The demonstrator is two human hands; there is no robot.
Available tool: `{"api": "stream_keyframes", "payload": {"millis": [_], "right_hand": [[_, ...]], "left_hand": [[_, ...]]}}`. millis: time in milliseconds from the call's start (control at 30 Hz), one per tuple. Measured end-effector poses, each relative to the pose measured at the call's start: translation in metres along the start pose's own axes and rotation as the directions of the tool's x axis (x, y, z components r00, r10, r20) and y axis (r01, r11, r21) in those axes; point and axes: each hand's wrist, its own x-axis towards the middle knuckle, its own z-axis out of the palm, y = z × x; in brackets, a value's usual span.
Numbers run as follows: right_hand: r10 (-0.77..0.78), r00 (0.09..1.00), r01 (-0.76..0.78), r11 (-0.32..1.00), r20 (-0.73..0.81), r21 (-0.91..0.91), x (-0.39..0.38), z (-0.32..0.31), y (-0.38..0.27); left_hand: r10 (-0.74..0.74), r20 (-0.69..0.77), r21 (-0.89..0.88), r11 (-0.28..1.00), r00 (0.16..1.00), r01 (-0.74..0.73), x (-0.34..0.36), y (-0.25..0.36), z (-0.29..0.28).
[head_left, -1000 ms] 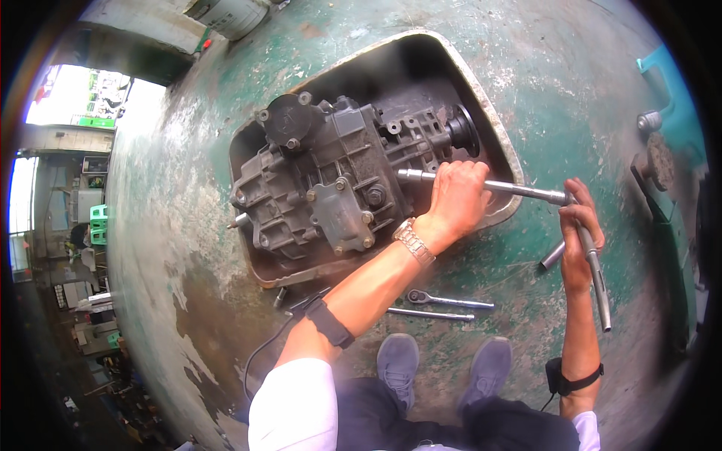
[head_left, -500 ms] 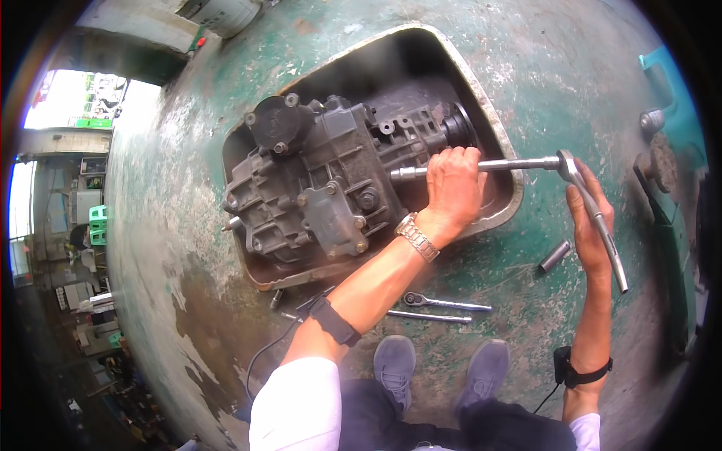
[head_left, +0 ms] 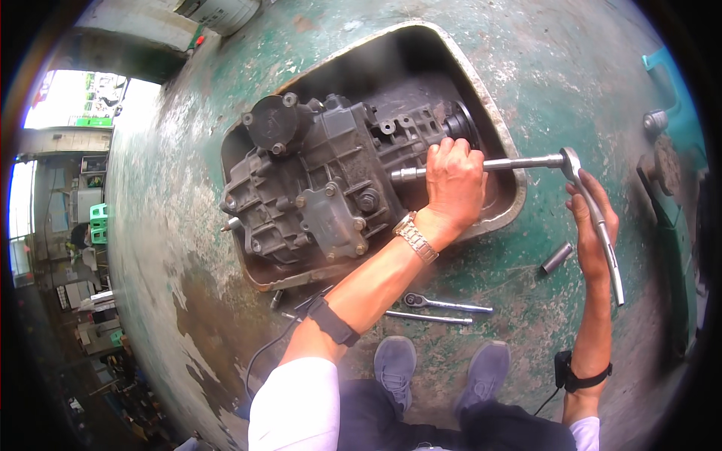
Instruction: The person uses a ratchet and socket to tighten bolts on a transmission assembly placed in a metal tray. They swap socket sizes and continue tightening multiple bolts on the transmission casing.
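1. Just beside the gearbox housing, the person's left hand is wrapped around the long extension bar, knuckles up.
2. The right hand is at the ratchet on the bar's outer end; its handle lies across the fingers. Whether they are closed on it cannot be told.
3. Since a half second ago, the handle's free end has dropped slightly toward the person, while the left hand has barely shifted. A second ago the right hand was up around the ratchet's head; now it is lower on the handle. This looks like working the handle while the left hand steadies the bar.
4. The housing lies in a tray, the bar's inner end meeting its side. What that end sits on is hidden, and the left hand covers the bar's middle.
5. On the worn green floor, a loose socket lies between the tray and the right forearm, now fully in sight; a smaller ratchet and a straight bar lie nearer the shoes, the left forearm crossing over part of the latter.
6. At the far left, shelving and clutter are too dim and bent to make out.
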Motion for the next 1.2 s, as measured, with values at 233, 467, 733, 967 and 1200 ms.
{"api": "stream_keyframes", "payload": {"millis": [233,467,733,967,1200], "right_hand": [[-0.024,0.998,0.016,0.993,0.065,0.116,-0.022,-0.002,0.009],[-0.055,0.998,0.054,0.982,0.003,0.181,-0.035,-0.007,-0.001],[-0.197,0.979,0.203,0.973,-0.059,0.113,-0.019,-0.002,-0.019],[-0.237,0.971,0.238,0.969,-0.026,0.062,0.010,0.017,-0.023],[-0.182,0.983,0.180,0.977,0.006,0.118,0.031,0.019,-0.020]], "left_hand": [[0.026,-0.003,-0.009,1.000,1.000,-0.026,-0.002,-0.002,0.000],[0.056,-0.064,-0.119,0.991,0.996,-0.063,0.006,0.007,-0.010],[0.004,-0.164,-0.202,0.979,0.986,-0.037,0.037,0.007,-0.016],[-0.087,-0.173,-0.222,0.974,0.981,0.047,0.038,-0.016,-0.013],[-0.134,-0.147,-0.195,0.975,0.980,0.104,0.041,-0.022,-0.008]]}}
